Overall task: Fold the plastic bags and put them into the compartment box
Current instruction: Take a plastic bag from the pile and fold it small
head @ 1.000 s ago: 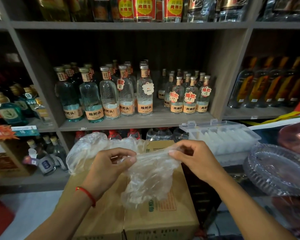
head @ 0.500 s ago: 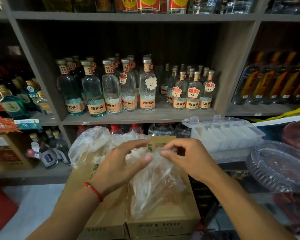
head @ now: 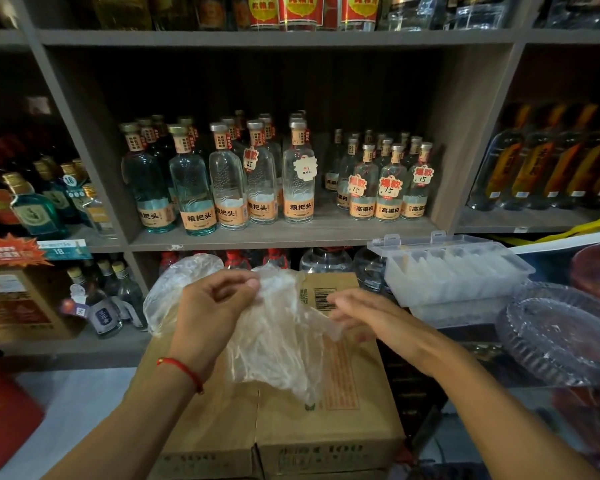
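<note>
The person holds a clear plastic bag (head: 274, 344) above two cardboard cartons (head: 329, 427) that stand side by side in front of the shelving. The left hand (head: 212, 306), with a red cord at the wrist, has its fingers curled and pinches the bag's upper edge between thumb and fingertips. The right hand (head: 368, 313) lies flatter, fingers extended toward the left; it meets the bag's right edge, where the film wraps over the fingertips, but whether it pinches the film cannot be told. The bag hangs crumpled between the two hands, its lower end drooping toward the carton tops. A further heap of clear bags (head: 174, 289) sits behind the left hand on the far edge of the cartons. The compartment box (head: 454, 271), translucent with its lid raised, rests to the right of the cartons, well apart from both hands; pale folded items fill several of its compartments. A clear ribbed plastic tray (head: 561, 334) lies at the right edge. The shelf (head: 291, 233) behind carries rows of glass bottles (head: 298, 178) with orange labels.
</note>
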Demonstrator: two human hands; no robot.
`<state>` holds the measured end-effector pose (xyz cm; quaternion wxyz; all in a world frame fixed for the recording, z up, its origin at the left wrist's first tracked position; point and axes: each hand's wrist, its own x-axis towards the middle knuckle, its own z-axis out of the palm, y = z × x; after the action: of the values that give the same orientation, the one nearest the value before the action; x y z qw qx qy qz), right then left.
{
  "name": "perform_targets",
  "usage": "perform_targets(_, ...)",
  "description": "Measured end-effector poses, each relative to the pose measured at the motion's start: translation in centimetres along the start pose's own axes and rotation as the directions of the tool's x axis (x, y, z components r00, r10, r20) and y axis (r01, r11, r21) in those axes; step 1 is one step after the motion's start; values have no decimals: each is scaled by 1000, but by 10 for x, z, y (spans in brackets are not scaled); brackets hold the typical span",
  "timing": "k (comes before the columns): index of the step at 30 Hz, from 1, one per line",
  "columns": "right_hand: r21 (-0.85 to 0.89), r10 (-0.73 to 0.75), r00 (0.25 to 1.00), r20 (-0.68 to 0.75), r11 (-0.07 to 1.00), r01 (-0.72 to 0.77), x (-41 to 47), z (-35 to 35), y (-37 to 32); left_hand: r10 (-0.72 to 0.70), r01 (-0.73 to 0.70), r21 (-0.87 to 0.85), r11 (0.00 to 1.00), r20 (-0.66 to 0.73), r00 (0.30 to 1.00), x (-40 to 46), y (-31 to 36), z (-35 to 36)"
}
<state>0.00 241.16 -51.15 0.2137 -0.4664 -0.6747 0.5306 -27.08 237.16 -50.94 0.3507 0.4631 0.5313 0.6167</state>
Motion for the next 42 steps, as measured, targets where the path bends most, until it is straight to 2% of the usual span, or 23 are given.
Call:
perform_targets(3, 55, -9, 1000, 30, 998, 7, 3, 9, 2, -44, 41, -63, 997, -35, 998, 4, -3, -8)
perform_targets(8, 131, -75, 972, -222, 986, 106, 12, 12, 1, -69, 67, -50, 997, -47, 996, 10, -9, -19)
perform_targets(11, 83, -88, 934, -346, 989, 124, 13, 0, 6, -94, 91, -38, 995, -71, 993, 14, -14, -31)
perform_targets(15, -32, -145, 895, -422, 989, 145, 9, -16, 11, -168, 164, -53, 985, -82, 982, 19, -18, -47)
perform_targets(20, 5, -169, 849, -501, 980, 198, 7, -23, 12, -237, 217, -145, 965, -132, 963, 23, -19, -51)
perform_targets(23, 91, -141, 850, -508, 972, 216, 5, -24, 11, -229, 211, -137, 968, -135, 964, 23, -20, -48)
perform_targets(28, 141, -105, 816, -568, 965, 222, 7, -29, 14, -95, 101, 31, 994, -147, 985, 23, -28, -44)
perform_targets(30, 156, -86, 790, -607, 962, 224, 9, -30, 18, -134, 139, 27, 990, -153, 979, 23, -31, -39)
perform_targets(34, 192, -46, 731, -681, 952, 239, 12, -29, 18, -328, 329, -19, 944, -158, 931, 21, -41, -30)
perform_targets(36, 42, -124, 721, -682, 977, 208, 12, -25, 15, -391, 393, -26, 919, -172, 904, 20, -49, -29)
perform_targets(38, -232, -291, 734, -614, 955, 184, 7, -16, 11, -435, 440, -22, 898, -201, 878, 19, -55, -30)
perform_targets(40, -357, -386, 799, -461, 905, 231, 3, -2, 9, -468, 473, -21, 881, -197, 862, 18, -59, -35)
perform_targets(42, -411, -371, 886, -278, 880, 240, 0, 13, 12, -468, 481, 34, 876, -179, 865, 14, -59, -43)
